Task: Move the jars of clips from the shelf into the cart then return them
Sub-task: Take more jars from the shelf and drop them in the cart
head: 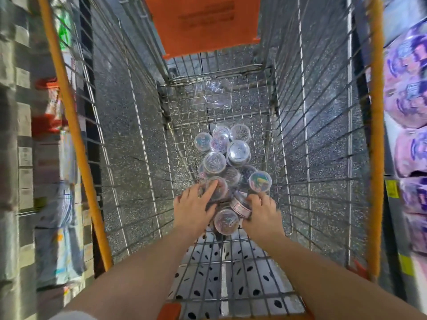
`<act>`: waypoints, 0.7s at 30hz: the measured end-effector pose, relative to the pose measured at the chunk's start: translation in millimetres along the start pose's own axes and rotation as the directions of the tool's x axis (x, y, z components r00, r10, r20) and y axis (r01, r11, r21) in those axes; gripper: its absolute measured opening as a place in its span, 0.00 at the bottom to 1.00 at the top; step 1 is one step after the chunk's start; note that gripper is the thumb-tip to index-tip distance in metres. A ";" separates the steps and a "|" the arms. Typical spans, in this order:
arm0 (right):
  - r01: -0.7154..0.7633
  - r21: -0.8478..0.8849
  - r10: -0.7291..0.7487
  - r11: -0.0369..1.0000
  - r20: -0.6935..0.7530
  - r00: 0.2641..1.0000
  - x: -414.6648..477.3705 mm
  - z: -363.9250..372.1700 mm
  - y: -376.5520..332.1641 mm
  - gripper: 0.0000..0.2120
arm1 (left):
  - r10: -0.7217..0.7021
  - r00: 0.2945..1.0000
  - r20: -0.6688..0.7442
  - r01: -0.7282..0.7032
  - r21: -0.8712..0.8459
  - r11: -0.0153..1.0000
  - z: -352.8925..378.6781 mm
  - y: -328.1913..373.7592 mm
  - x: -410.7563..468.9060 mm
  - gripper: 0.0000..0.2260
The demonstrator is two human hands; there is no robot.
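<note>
1. The jars of clips (pixel 231 162) lay in a pile on the wire floor of the cart (pixel 312 135), at the end near the person.
2. Many jars were there, some standing up and some sitting on top of others.
3. The left hand (pixel 194 204) was down in the cart. Its fingers (pixel 211 189) were spread out, and one long finger lay flat on the lid of a top jar (pixel 217 187).
4. The right hand (pixel 261 211) was beside it. Its fingers (pixel 253 199) were curled round a tipped jar (pixel 240 205) that lay on its side.
5. One more jar (pixel 226 221) sat between the two hands, touching the pile.
6. So the first part looked mostly done: lots of jars were in the cart.
7. I could not tell if the hands were putting jars down or picking them up.
8. The shelf (pixel 23 135) at the side was too blurry to show if any jars were on it.
9. The jars in the cart still had to go back to the shelf, so about half the job looked left to do.
</note>
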State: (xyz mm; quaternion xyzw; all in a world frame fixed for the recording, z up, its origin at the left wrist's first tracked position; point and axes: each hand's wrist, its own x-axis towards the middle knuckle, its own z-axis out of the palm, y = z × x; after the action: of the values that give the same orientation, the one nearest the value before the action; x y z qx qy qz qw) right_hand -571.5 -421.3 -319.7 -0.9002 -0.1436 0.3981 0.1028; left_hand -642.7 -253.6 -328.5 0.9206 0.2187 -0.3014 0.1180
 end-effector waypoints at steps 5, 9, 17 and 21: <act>0.006 -0.016 -0.006 1.000 0.017 1.000 -0.2 -8.3 -2.3 0.27 | -0.007 1.000 0.012 0.007 -0.048 0.999 -3.3 -8.0 -7.1 0.29; -0.029 0.013 0.029 0.999 0.015 0.999 -1.1 -16.0 -2.5 0.27 | -0.095 0.995 0.036 0.100 -0.188 0.977 -1.8 -13.2 -14.3 0.32; -0.026 0.000 0.026 1.000 0.024 0.999 -9.1 -19.3 -16.7 0.27 | -0.205 0.974 0.096 0.225 -0.297 0.928 -11.7 -22.2 -7.2 0.26; -0.024 -0.002 0.024 1.000 0.000 1.000 -7.9 -17.2 -23.3 0.27 | -0.173 0.979 0.108 0.195 -0.248 0.949 -13.1 -21.8 6.2 0.22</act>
State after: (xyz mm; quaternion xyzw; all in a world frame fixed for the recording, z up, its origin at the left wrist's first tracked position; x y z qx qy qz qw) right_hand -567.8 -403.4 -295.9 -0.9019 -0.1332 0.3992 0.0974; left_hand -641.9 -227.8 -323.8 0.8595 0.3355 -0.3190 0.2168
